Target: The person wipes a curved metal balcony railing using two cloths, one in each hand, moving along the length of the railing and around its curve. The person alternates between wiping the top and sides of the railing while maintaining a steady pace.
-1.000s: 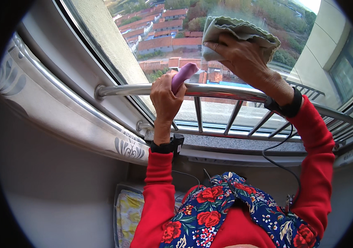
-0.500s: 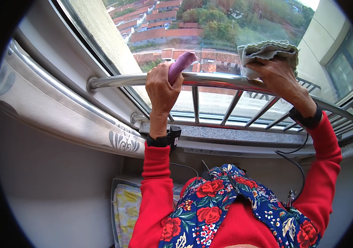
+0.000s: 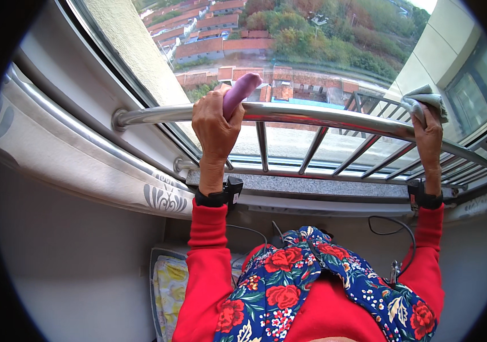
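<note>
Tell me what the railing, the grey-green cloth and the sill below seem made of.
Railing: polished metal, perhaps stainless steel, given its mirror-like highlights.
Cloth: soft, matte fabric, judging by its folds; fibre unclear.
Sill: probably granite, from the grey speckling.

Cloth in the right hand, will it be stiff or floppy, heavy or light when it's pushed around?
The cloth is probably floppy: it bunches into soft folds at the right hand. It's likely light for its size, since its layers look thin. Being fabric, it seems unlikely to break.
</note>
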Motion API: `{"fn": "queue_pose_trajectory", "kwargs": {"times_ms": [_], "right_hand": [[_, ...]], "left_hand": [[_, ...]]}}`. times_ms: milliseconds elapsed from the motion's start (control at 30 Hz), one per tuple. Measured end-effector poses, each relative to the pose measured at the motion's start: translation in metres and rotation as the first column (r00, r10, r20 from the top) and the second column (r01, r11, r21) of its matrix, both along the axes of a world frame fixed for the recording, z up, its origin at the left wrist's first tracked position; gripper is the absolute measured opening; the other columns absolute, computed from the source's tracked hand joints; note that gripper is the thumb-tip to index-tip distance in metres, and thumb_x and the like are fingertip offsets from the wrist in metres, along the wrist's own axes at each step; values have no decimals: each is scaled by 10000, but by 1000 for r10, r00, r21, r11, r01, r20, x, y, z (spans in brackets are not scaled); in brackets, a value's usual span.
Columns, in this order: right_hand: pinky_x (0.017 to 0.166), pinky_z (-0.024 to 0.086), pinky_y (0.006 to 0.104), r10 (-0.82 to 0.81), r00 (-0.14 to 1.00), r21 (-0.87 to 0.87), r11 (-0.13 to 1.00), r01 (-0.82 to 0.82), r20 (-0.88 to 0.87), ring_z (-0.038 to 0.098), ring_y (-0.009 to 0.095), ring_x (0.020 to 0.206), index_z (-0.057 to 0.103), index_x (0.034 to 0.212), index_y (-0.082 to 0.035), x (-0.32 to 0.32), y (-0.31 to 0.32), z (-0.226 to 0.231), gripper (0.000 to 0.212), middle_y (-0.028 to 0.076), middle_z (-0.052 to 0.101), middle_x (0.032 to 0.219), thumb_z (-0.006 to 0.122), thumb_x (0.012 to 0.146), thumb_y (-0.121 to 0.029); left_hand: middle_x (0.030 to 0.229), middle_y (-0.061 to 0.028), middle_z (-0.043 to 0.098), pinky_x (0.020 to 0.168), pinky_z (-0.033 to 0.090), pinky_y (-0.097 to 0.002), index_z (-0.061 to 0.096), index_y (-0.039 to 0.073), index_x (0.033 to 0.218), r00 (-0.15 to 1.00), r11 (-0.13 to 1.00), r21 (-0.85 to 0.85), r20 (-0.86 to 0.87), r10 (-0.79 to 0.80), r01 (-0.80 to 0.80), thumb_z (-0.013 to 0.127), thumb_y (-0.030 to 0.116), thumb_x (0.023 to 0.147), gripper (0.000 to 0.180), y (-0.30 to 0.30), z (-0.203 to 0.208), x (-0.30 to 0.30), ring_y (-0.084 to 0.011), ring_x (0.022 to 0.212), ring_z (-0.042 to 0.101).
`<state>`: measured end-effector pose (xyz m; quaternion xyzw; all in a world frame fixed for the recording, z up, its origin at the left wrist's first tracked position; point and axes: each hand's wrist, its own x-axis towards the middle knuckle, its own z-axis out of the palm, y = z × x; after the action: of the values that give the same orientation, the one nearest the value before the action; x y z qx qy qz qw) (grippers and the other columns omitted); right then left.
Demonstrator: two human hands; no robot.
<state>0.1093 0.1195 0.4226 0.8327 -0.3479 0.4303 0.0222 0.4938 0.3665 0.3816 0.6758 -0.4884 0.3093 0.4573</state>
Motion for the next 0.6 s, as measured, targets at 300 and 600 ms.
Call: {"fn": "queue_pose_trajectory", "kwargs": {"times_ms": [300,600], "right_hand": [[809,501,408,314,942,-51,946,-322,-117,648,333,941,665,1099,-67,83,71,-5,227,122,682,1054,675,879,-122],[828,523,423,382,903,-130,903,-410,-197,680,309,959,667,1154,-106,124,83,-6,320,119,701,1076,714,842,-163]], "left_hand": [[855,-112,657,757,497,-430,644,43,1025,999,1000,-24,43,8,-7,735,155,805,263,-1,0,-3,-309,798,642],[852,-91,669,721,508,-378,641,43,1043,987,994,-43,-122,-104,100,711,163,862,228,5,1,4,-242,779,657]]}}
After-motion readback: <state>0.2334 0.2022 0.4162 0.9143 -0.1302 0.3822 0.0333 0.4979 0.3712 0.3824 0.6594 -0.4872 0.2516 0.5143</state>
